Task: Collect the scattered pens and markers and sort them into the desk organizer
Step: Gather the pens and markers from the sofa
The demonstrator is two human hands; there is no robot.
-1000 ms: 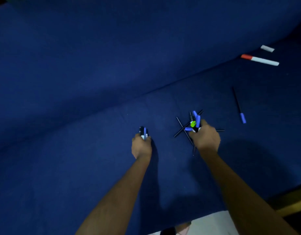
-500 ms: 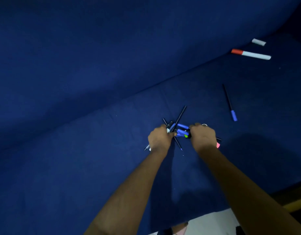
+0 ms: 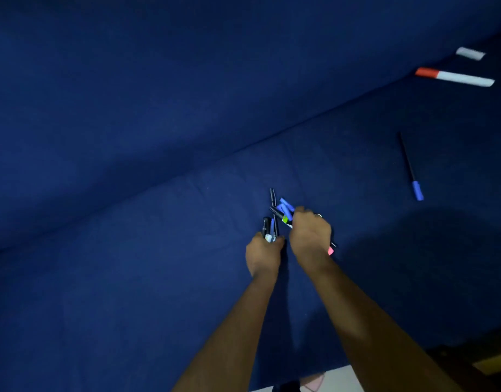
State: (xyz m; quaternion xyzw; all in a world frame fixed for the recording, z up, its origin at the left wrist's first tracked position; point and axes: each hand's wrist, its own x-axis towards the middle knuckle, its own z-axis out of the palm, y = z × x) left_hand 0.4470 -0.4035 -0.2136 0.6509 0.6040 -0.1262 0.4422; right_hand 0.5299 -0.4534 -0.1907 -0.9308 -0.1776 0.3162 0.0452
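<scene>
Both hands grip pens above the middle of the blue cloth [image 3: 130, 278]: the left hand [image 3: 263, 254] holds a small bundle [image 3: 269, 229], the right hand [image 3: 310, 236] a bigger, crossed bundle [image 3: 283, 212]. Pens may slip from the crossed bundle because they are not aligned. A blue-capped pen [image 3: 410, 168] and a red-capped marker [image 3: 454, 77] lie near the right edge, and no organizer is visible.

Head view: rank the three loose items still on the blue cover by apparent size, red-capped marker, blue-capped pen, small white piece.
1. red-capped marker, longest and thickest.
2. blue-capped pen, nearly as long but far thinner.
3. small white piece, clearly shortest.
The marker lies farther away, so its lead is likely real.
</scene>
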